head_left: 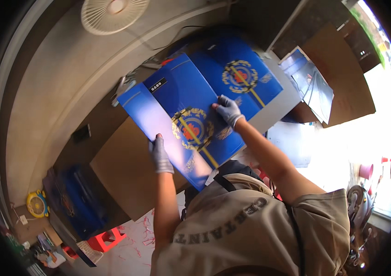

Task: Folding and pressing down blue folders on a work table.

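Note:
A large flat blue carton with a gold ring emblem and a yellow stripe lies tilted in front of me, held by its two sides. My left hand, in a grey glove with bare fingertips, grips its lower left edge with the thumb on top. On the opposite edge, my right hand, gloved the same way, is closed with its thumb on the printed face. The fingers beneath the carton are hidden. Just beyond lies a matching blue carton, partly covered by the held one.
Brown cardboard is at the left, near more blue cartons. A red stool stands on the floor. Shiny printed sheets rest against brown cardboard at the right. A white fan is at the top.

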{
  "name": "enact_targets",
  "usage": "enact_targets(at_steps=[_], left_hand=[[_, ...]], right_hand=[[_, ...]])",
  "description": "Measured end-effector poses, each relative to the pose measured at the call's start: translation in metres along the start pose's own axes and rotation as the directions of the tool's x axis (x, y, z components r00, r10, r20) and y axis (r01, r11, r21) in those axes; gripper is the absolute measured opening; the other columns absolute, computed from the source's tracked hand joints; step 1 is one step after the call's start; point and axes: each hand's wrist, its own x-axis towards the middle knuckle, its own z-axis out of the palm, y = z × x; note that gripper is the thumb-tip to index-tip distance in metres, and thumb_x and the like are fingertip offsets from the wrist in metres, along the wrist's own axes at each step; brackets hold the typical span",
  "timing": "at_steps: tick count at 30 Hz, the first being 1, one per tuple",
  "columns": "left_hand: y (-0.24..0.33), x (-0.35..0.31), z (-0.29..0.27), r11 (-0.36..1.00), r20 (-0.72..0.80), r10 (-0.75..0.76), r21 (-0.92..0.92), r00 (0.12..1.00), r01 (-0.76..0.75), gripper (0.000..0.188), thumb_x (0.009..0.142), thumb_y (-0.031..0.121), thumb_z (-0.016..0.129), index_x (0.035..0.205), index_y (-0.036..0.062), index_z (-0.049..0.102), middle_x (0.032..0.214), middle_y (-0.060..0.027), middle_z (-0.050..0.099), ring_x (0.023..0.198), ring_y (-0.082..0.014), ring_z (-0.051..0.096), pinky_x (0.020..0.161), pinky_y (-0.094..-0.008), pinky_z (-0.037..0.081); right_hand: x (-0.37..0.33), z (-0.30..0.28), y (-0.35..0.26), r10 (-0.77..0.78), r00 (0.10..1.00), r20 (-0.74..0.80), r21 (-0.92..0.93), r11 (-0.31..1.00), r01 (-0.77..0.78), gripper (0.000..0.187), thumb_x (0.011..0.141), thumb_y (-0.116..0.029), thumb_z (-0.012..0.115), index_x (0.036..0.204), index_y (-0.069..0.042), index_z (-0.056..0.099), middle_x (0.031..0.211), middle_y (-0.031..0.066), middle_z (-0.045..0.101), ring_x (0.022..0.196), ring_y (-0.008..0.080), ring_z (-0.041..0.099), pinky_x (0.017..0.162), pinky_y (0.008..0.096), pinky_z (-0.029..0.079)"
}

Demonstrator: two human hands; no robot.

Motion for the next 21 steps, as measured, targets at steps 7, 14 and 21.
enact_targets(at_steps=[7, 14, 21], left_hand=[[-0.106, 0.056, 0.132, 0.905, 0.286, -0.355, -0.132, 0.89, 0.404, 0.033, 0.085, 0.006, 0.058, 0.117, 0.0081, 0.052, 0.115, -0.0061, 0.058, 0.103, -0.0253, 0.056, 0.087, -0.0451, 0.046], [-0.168, 0.126, 0.195, 0.786, -0.079, 0.048, 0.618, 0.996, 0.011, 0.038, 0.075, 0.011, 0.071, 0.111, 0.009, 0.056, 0.095, -0.0018, 0.063, 0.088, -0.0191, 0.059, 0.077, -0.0354, 0.047], [-0.129, 0.117, 0.217, 0.177, 0.046, 0.349, 0.977, 0.936, -0.114, 0.066, 0.079, 0.041, 0.062, 0.133, 0.0078, 0.044, 0.126, -0.0218, 0.048, 0.109, -0.0344, 0.054, 0.09, -0.0433, 0.045]], right_hand=[[0.094, -0.179, -0.056, -0.223, 0.975, 0.004, -0.756, 0.637, 0.149, 0.041, 0.08, -0.035, 0.067, 0.113, -0.011, 0.057, 0.1, 0.0144, 0.063, 0.098, 0.0289, 0.06, 0.081, 0.0356, 0.048], [0.1, -0.142, 0.025, -0.242, 0.97, 0.034, -0.996, 0.073, 0.053, 0.073, 0.084, -0.065, 0.038, 0.145, -0.028, 0.023, 0.153, 0.0143, 0.01, 0.14, 0.0396, 0.007, 0.104, 0.067, 0.007], [0.097, -0.121, 0.03, -0.304, 0.936, -0.175, -0.965, 0.241, -0.102, 0.068, 0.086, -0.059, 0.04, 0.144, -0.025, 0.026, 0.152, 0.0175, 0.009, 0.138, 0.0441, 0.005, 0.103, 0.0682, 0.002]])
